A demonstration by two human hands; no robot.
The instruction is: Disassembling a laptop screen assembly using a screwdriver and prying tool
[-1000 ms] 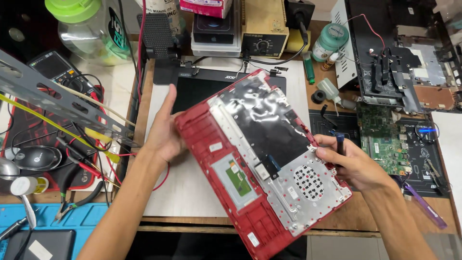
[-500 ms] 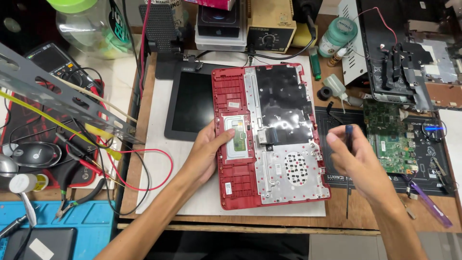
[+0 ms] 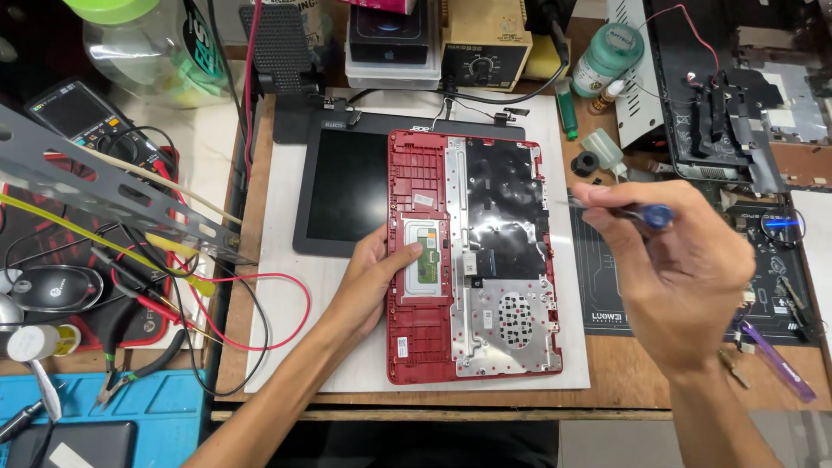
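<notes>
Head view: two hands (image 3: 373,282), one red laptop shell (image 3: 472,260), one screwdriver (image 3: 637,211).

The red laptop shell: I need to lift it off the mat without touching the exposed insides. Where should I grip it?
Probably by the long outer rims of the red laptop shell, coming from the sides. It lies flat with its inside up, so the plastic border is the firm part; the left hand already rests on its left rim, while the right hand holds a screwdriver.
</notes>
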